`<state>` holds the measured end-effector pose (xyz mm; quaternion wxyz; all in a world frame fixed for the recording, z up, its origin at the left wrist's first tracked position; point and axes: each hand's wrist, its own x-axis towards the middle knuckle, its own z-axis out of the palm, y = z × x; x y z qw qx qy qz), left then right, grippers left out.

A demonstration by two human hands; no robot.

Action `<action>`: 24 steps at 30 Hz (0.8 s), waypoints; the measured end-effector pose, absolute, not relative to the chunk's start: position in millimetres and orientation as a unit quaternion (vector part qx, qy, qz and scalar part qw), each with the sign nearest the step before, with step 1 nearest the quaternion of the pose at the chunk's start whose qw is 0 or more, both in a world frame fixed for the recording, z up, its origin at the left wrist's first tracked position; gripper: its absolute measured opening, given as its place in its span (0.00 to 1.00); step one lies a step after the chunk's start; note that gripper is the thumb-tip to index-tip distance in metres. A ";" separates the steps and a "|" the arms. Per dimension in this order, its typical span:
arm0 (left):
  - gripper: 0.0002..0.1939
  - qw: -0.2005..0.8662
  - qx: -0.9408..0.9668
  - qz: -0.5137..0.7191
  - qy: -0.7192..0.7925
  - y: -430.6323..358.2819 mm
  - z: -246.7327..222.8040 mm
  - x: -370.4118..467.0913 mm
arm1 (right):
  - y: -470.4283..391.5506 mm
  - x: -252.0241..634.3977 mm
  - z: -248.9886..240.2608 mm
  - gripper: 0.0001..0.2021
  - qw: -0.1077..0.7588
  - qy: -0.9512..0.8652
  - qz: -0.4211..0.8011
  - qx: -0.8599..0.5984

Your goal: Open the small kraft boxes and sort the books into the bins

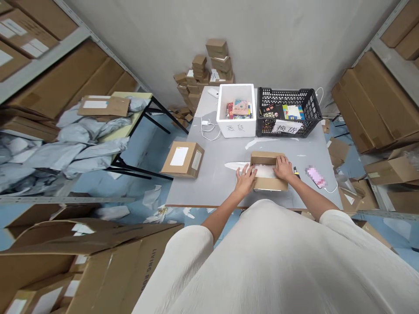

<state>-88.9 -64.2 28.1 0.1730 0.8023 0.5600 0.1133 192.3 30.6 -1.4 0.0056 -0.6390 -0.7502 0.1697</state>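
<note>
A small open cardboard box (270,183) stands on the grey table near its front edge, its long flaps raised at the front and back. White, translucent wrapping (263,171) lies inside; what it covers, if anything, cannot be made out. My left hand (246,179) grips the box's left end, fingers bent over the edge. At the opposite end, my right hand (283,168) is closed over the right edge, fingertips reaching inside. Just right of that hand lies a black and yellow tool (296,172), too small to name surely.
Behind the box stand a white foam bin (236,130) and a black plastic crate (289,126), both holding packaged items. A closed, labelled carton (183,159) sits at the table's left edge. A phone (316,176) with a cable lies at right. Grey parcels (62,155) cover a side table.
</note>
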 end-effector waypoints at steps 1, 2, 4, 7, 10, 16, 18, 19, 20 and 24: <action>0.41 0.171 0.779 0.117 0.592 -63.2 27.4 -92.1 | 30.4 192.7 -2.3 0.36 0.011 -0.750 0.170 -0.639; 0.43 0.173 0.757 0.115 0.619 -60.1 25.9 -94.9 | 30.2 193.0 -2.9 0.36 0.018 -0.750 0.170 -0.638; 0.48 0.190 0.735 0.098 0.644 -48.1 21.3 -99.5 | 30.4 193.8 -2.9 0.36 0.031 -0.749 0.175 -0.638; 0.54 0.243 0.753 0.067 0.608 -19.6 14.4 -102.7 | 31.9 196.1 -0.8 0.37 0.043 -0.743 0.196 -0.639; 0.62 0.264 0.782 0.062 0.561 12.3 11.6 -100.9 | 33.4 202.7 2.9 0.39 0.063 -0.731 0.234 -0.638; 0.65 0.298 0.795 -0.021 0.528 48.8 8.6 -98.2 | 20.0 240.8 13.1 0.43 0.174 -0.692 0.279 -0.643; 0.68 0.315 0.795 -0.030 0.517 50.6 5.7 -101.1 | 10.3 258.9 14.6 0.42 0.200 -0.673 0.268 -0.660; 0.71 0.318 0.799 -0.034 0.509 50.1 4.0 -102.9 | 5.3 267.8 14.4 0.42 0.205 -0.662 0.263 -0.671; 0.74 0.319 0.803 -0.037 0.502 48.8 2.1 -104.8 | 0.5 276.1 13.3 0.42 0.204 -0.653 0.259 -0.682; 0.81 0.318 0.806 -0.023 0.500 38.9 -6.2 -111.5 | -12.6 298.5 5.0 0.43 0.156 -0.619 0.252 -0.727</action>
